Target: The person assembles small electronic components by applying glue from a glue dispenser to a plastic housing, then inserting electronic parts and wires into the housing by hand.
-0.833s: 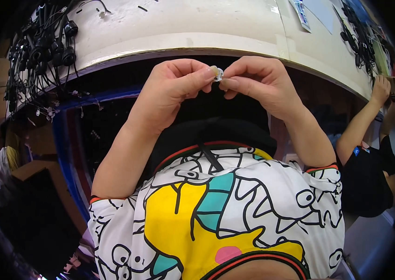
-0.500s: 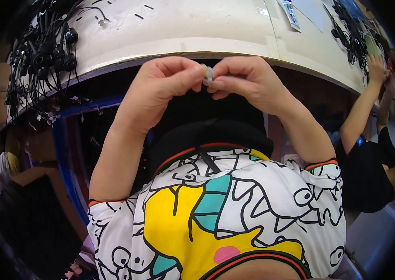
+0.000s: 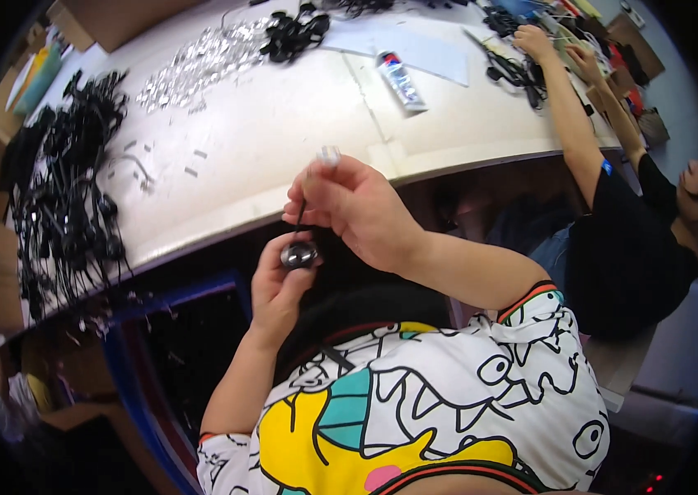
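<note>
My left hand (image 3: 276, 289) is closed around a shiny black round part (image 3: 299, 255), held low in front of the table's edge. A short black cable (image 3: 300, 213) runs up from it to my right hand (image 3: 359, 206). That hand is raised above and to the right, its thumb and fingers pinched on the cable's upper part. A small whitish connector-like piece (image 3: 329, 155) sticks out past its fingertips. Blur hides the piece's details.
Black cables with round heads (image 3: 68, 190) are heaped on the table's (image 3: 242, 157) left, some hanging over its edge. Small shiny pieces (image 3: 200, 62) and black parts (image 3: 295, 35) lie farther back. A tube (image 3: 401, 84) rests by a pale sheet (image 3: 439, 59). A co-worker (image 3: 633, 239) reaches in at right.
My hands were together, pinching a small pale thing; now they are apart, the left lower and the right above it. The black round part has come into sight. The view has shifted.
</note>
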A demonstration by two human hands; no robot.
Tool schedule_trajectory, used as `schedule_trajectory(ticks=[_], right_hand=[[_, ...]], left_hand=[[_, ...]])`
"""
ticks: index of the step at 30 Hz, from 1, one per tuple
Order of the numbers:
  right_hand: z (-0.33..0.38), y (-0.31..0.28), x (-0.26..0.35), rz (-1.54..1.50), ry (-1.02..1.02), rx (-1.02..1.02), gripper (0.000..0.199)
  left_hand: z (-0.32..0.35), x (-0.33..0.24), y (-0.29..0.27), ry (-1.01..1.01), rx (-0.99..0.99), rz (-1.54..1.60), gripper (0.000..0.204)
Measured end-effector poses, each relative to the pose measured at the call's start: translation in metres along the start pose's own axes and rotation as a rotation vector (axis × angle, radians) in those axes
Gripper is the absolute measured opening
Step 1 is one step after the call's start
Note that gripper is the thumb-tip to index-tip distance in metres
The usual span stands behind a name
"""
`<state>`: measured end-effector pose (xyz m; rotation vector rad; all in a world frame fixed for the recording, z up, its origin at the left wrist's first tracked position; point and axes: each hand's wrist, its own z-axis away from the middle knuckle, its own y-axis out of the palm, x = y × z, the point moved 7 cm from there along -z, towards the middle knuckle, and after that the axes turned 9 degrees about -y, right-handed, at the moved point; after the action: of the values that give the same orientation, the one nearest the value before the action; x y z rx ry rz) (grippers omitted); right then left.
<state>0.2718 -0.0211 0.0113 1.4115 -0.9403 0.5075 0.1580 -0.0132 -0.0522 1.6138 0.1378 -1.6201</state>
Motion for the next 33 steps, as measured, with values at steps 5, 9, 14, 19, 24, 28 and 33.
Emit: schedule_trajectory(ticks=[5,9,14,19,24,28,33], right_hand=[[0.032,0.031,0.056,0.975,-0.867,0.627,0.007],[0.037,0.032,0.043,1.199,-0.996,0.812,0.008],[-0.009,0.001,0.086,1.413,-0.795,0.661,0.016],[-0.076,-0.121,0.151,2.092,-0.194,-0.269,0.044],[-0.092,-0.173,0.139,1.723,0.164,-0.179,0.041],[-0.094,-0.170,0.135,1.610,0.101,-0.232,0.038],[-0.098,-0.149,0.125,1.706,0.067,-0.212,0.039]], left_hand=[[-0.010,-0.044,-0.003,0.177,-0.011,0.323,0.050],[-0.017,-0.049,0.010,0.095,-0.032,0.266,0.024],[-0.022,-0.067,0.006,0.085,-0.092,0.347,0.011],[-0.020,-0.084,0.011,0.145,-0.107,0.152,0.016],[-0.019,-0.083,0.008,0.036,-0.178,0.015,0.017],[-0.023,-0.080,0.001,0.053,-0.208,-0.107,0.013],[-0.021,-0.073,-0.003,-0.044,-0.209,-0.173,0.011]])
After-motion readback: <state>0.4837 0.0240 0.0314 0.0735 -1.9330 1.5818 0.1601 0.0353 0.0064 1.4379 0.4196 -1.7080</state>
